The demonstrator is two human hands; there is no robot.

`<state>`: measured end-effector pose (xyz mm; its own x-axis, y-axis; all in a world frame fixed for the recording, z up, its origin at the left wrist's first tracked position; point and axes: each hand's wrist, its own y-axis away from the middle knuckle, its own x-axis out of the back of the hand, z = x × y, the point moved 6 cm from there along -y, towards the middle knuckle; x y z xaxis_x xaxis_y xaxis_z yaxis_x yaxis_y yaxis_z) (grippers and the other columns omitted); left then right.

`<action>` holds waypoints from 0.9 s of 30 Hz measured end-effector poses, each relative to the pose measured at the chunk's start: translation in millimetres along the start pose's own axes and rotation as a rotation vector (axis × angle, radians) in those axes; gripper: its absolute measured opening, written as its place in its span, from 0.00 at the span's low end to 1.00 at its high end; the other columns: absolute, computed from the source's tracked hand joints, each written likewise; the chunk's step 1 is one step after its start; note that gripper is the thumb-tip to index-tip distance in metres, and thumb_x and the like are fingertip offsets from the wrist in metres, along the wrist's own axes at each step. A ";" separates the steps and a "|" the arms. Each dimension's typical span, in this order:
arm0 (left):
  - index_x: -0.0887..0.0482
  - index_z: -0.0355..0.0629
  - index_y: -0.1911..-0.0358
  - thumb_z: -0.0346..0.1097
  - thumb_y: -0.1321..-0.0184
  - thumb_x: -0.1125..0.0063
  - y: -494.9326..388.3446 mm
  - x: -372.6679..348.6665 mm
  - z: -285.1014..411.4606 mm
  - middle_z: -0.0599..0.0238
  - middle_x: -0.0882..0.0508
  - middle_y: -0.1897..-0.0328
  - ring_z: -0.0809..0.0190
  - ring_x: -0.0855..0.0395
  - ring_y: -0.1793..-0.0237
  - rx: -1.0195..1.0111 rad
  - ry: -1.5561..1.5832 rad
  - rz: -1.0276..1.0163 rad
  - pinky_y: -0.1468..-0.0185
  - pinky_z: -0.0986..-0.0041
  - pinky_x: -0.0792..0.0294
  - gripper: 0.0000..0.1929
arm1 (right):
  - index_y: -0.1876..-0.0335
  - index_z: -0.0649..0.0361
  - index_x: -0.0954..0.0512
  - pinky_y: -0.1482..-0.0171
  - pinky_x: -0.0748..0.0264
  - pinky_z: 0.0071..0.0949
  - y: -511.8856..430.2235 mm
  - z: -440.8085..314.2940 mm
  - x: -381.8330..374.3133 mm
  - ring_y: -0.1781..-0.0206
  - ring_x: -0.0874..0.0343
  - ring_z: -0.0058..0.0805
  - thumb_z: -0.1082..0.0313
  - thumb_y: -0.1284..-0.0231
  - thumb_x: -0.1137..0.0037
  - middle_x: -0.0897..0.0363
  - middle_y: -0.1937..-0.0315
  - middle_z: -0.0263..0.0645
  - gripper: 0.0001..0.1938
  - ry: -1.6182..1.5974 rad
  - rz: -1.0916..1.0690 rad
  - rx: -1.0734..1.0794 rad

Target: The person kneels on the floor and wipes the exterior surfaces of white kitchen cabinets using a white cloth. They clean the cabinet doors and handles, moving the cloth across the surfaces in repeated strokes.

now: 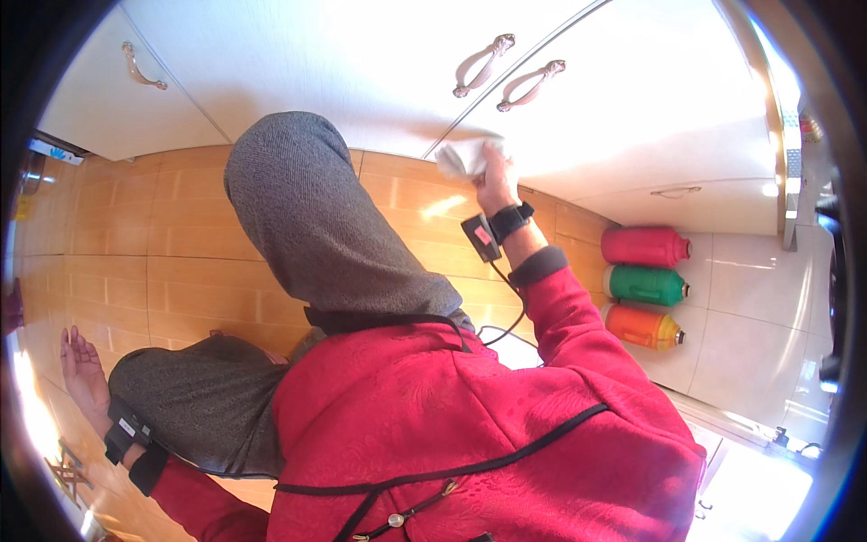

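Observation:
My right hand grips a folded white cloth, slightly blurred, at the lower edge of a white cabinet door. Whether the cloth touches the door or is just in front of it, I cannot tell. Above the cloth, two ornate metal handles flank the seam between neighbouring doors. Out past my left knee, my left hand is held empty with its fingers extended. Both wrists carry black strapped devices, and a cable runs from the right one.
Three vacuum flasks, red, green and orange, stand on the tiles at right. My bent grey-trousered leg reaches toward the cabinets over the wood-look floor. A folding wooden stool appears at lower left.

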<state>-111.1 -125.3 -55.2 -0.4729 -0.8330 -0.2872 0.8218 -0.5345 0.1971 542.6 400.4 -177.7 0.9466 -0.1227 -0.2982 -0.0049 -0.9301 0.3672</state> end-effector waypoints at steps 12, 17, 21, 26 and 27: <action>0.36 0.35 0.39 0.34 0.33 0.54 -1.0 -3.1 -0.2 0.56 0.27 0.40 0.68 0.26 0.49 0.005 0.027 0.026 0.44 0.77 0.31 0.21 | 0.48 0.72 0.35 0.66 0.19 0.39 13.0 -61.6 -40.9 0.57 0.20 0.47 0.68 0.37 0.61 0.25 0.55 0.53 0.17 0.086 -0.225 0.012; 0.36 0.34 0.39 0.33 0.33 0.54 -5.7 -4.5 0.1 0.55 0.28 0.40 0.68 0.25 0.50 0.015 0.022 0.000 0.44 0.77 0.31 0.21 | 0.51 0.66 0.28 0.67 0.21 0.28 17.8 -79.7 -39.8 0.62 0.20 0.32 0.70 0.39 0.50 0.22 0.60 0.43 0.12 0.336 -0.148 0.263; 0.37 0.34 0.39 0.33 0.33 0.54 -4.1 -2.2 -0.3 0.54 0.28 0.40 0.68 0.26 0.49 0.003 0.030 -0.003 0.43 0.77 0.32 0.21 | 0.55 0.66 0.24 0.59 0.25 0.24 -12.3 -30.6 -21.1 0.63 0.22 0.26 0.72 0.43 0.47 0.21 0.62 0.39 0.11 0.993 -0.130 0.220; 0.37 0.34 0.39 0.33 0.33 0.54 -1.7 2.3 -1.5 0.54 0.28 0.40 0.68 0.26 0.50 0.006 0.037 -0.022 0.42 0.77 0.33 0.21 | 0.48 0.66 0.30 0.61 0.22 0.36 -35.7 19.8 12.0 0.62 0.21 0.33 0.72 0.44 0.49 0.23 0.61 0.41 0.17 0.734 -0.111 0.046; 0.37 0.34 0.39 0.33 0.33 0.54 -1.5 3.2 -1.4 0.55 0.28 0.41 0.68 0.26 0.50 -0.001 0.050 -0.009 0.43 0.77 0.33 0.21 | 0.48 0.66 0.31 0.61 0.21 0.39 -39.4 24.7 16.2 0.62 0.21 0.35 0.72 0.44 0.49 0.23 0.61 0.41 0.17 0.699 -0.155 0.029</action>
<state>-113.4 -127.0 -57.7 -0.4639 -0.8198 -0.3359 0.8180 -0.5419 0.1929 550.1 426.5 -218.8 0.9221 0.2534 0.2923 0.1474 -0.9287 0.3402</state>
